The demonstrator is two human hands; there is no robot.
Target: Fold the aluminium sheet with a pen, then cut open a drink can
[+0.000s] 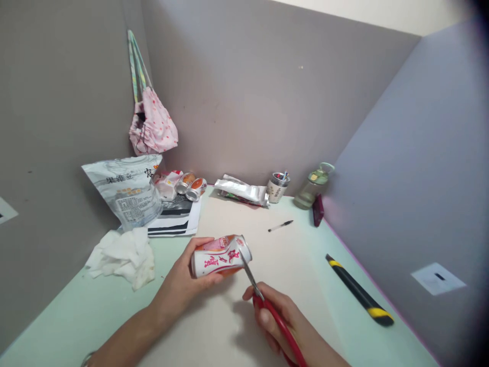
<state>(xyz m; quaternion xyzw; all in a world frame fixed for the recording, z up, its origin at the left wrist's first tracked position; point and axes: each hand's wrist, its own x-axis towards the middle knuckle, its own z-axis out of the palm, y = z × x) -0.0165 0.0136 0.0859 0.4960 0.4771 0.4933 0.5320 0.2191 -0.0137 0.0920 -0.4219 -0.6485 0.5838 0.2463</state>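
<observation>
My left hand (187,267) is wrapped round a drink can (219,256), which lies on its side in the air above the desk. The can is white and orange with red characters, and its wall looks dented near the right end. In my right hand (278,316) is a pair of scissors (280,326) with red handles. Their metal blades point up and left, and the tips meet the can near its right end. Whether the tips have pierced the metal I cannot tell.
Left are a crumpled tissue (124,257) and a silver bag (133,191). Two cans (196,189), a foil packet (242,191), a pen cup (278,187) and a green bottle (311,188) line the back. A pen (280,226) and a black-yellow tool (359,290) lie right.
</observation>
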